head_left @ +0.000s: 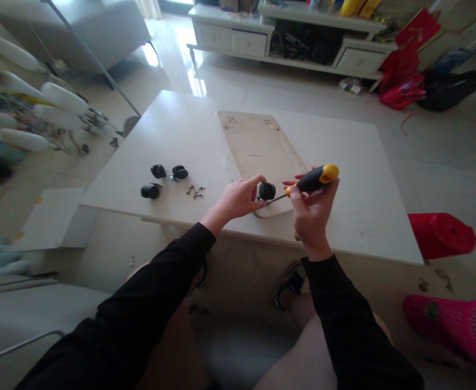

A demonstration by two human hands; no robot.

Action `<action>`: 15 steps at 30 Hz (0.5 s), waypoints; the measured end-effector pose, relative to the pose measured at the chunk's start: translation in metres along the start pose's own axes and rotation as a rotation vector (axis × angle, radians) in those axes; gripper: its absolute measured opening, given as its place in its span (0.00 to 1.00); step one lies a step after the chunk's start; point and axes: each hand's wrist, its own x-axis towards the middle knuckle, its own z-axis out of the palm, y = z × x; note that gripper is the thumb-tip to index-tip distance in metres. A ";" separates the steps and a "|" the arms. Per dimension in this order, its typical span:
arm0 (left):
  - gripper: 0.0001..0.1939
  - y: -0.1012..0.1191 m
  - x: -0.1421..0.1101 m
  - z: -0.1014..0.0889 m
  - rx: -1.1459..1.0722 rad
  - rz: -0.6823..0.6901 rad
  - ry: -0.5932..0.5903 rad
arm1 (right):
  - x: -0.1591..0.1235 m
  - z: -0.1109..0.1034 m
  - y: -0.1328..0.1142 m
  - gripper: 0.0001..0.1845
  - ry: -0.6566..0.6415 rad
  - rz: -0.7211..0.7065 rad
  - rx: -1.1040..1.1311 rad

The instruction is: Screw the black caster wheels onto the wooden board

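Observation:
My left hand [244,196] has its thumb and fingers closed about a black caster wheel [267,190]. That caster sits at the near end of a cream board [258,143] with rounded corners. In my right hand [312,208] is a yellow and black screwdriver [313,179], its shaft slanting down to the left. The tip reaches the base of the caster, but the screw there is too small to make out. Farther left lie three loose casters, among them one upright caster [180,172], beside a scatter of small dark screws [195,192].
The board lies on a white table [355,179] whose near edge runs just before my knees. A red bin [441,235] stands by the right end, a pink mesh basket [457,325] nearer me. White cabinets [230,40] line the far side. A white box [55,216] is at left.

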 end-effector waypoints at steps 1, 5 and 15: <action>0.23 0.000 0.000 0.000 0.002 -0.006 0.001 | 0.000 0.000 0.001 0.26 0.006 0.004 0.000; 0.23 0.001 0.000 -0.001 0.008 -0.023 -0.001 | -0.001 0.001 0.008 0.33 0.010 0.008 0.019; 0.23 0.000 -0.001 -0.001 0.012 -0.022 -0.007 | 0.000 0.003 0.007 0.28 0.007 -0.020 0.058</action>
